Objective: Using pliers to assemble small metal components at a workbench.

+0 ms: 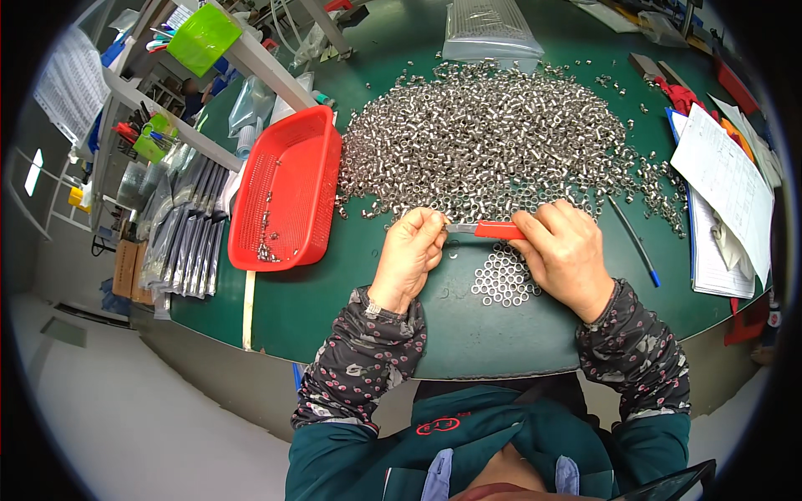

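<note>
Red-handled tool point(499, 230): I see it lying level between the hands, just above the table's near part, and I take it as the centre of my clock. The biggest thing in my view is the green table point(292, 302) under everything. At twelve o'clock a broad heap of small metal pieces point(489, 125) spreads over it, its near edge close to the tool. At nine o'clock, past the left hand, I have a red basket point(292, 188), with a few metal pieces scattered inside. Just short of three o'clock lie white papers point(723, 171). The right hand point(572, 255), nearer at three, is clamped on the red handle. The left hand point(409, 250), at nine, has thumb and forefinger pinched together at the tool's metal end; I cannot tell what sits between them. Beyond the right hand rests a blue-ended pen point(638, 250). Smallest, at six o'clock, loose metal rings point(505, 280) lie clustered flat.
</note>
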`<state>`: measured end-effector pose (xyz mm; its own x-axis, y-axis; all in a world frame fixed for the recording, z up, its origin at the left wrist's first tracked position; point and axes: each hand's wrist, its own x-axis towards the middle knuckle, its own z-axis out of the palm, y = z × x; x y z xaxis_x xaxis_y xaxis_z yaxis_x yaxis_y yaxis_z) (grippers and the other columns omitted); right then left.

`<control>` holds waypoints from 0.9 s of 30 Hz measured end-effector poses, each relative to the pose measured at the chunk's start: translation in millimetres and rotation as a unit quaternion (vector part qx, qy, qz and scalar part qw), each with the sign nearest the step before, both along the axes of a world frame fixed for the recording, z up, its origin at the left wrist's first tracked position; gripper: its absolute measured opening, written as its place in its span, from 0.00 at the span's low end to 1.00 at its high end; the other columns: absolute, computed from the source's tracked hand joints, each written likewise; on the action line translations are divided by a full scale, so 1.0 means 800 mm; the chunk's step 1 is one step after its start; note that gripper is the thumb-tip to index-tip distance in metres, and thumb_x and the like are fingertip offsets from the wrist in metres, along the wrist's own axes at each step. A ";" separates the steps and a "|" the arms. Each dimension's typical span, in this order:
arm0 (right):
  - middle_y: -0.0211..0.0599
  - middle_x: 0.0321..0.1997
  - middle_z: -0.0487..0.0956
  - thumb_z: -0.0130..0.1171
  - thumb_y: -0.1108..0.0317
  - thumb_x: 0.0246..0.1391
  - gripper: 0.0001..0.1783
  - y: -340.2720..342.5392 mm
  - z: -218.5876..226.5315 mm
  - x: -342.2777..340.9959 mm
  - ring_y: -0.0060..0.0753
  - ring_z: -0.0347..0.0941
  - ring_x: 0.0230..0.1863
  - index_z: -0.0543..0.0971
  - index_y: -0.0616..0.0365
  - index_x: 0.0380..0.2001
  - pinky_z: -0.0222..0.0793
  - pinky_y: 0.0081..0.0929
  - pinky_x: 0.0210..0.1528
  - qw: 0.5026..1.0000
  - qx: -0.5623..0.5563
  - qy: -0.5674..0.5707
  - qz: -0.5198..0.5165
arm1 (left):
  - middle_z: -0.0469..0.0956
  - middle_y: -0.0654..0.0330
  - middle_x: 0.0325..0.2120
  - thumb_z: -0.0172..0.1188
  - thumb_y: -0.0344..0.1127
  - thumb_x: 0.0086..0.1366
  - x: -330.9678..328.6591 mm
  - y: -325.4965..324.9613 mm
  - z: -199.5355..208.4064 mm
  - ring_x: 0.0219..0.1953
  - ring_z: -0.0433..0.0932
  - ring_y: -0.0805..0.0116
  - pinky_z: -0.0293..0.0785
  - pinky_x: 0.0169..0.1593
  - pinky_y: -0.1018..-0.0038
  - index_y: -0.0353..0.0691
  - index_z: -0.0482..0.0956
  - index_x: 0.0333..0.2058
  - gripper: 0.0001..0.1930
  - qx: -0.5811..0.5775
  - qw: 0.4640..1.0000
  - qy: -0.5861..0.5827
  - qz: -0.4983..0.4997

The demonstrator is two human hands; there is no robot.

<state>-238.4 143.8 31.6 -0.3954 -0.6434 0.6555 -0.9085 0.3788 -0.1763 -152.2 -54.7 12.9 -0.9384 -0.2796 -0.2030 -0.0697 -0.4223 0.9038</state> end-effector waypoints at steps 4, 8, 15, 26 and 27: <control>0.29 0.22 0.65 0.64 0.66 0.34 0.15 0.001 -0.001 0.000 0.31 0.65 0.27 0.74 0.54 0.30 0.59 0.28 0.26 1.000 -0.002 0.007 0.002 | 0.66 0.67 0.16 0.50 0.38 0.64 -0.001 0.001 0.000 0.12 0.52 0.86 0.47 0.14 0.89 0.38 0.72 0.30 0.10 -0.009 1.000 -0.007 0.003; 0.29 0.22 0.65 0.64 0.66 0.34 0.15 0.000 -0.001 0.000 0.31 0.65 0.26 0.74 0.54 0.30 0.59 0.28 0.26 1.000 -0.003 0.010 0.001 | 0.65 0.68 0.16 0.50 0.39 0.64 -0.001 0.002 0.001 0.11 0.51 0.86 0.47 0.14 0.88 0.39 0.71 0.30 0.10 0.001 1.000 -0.022 0.010; 0.30 0.21 0.66 0.64 0.66 0.35 0.14 0.000 -0.002 -0.001 0.32 0.66 0.25 0.75 0.54 0.29 0.61 0.28 0.25 1.000 -0.010 -0.011 0.011 | 0.65 0.68 0.15 0.49 0.42 0.65 -0.002 -0.001 -0.003 0.11 0.52 0.86 0.46 0.13 0.88 0.40 0.70 0.28 0.12 0.012 1.000 -0.024 -0.002; 0.33 0.22 0.69 0.62 0.68 0.36 0.13 0.003 0.004 -0.005 0.37 0.67 0.26 0.75 0.56 0.30 0.63 0.31 0.28 0.995 -0.018 -0.098 0.031 | 0.63 0.66 0.16 0.44 0.47 0.66 -0.004 -0.005 0.002 0.11 0.50 0.84 0.45 0.12 0.87 0.40 0.67 0.25 0.17 0.060 0.998 -0.035 0.007; 0.33 0.22 0.69 0.62 0.68 0.36 0.13 0.004 0.006 -0.005 0.37 0.67 0.26 0.75 0.56 0.30 0.63 0.31 0.28 0.995 -0.018 -0.097 0.032 | 0.63 0.65 0.17 0.44 0.47 0.66 -0.004 -0.008 0.001 0.11 0.50 0.84 0.45 0.12 0.87 0.41 0.67 0.25 0.17 0.075 0.997 -0.029 0.004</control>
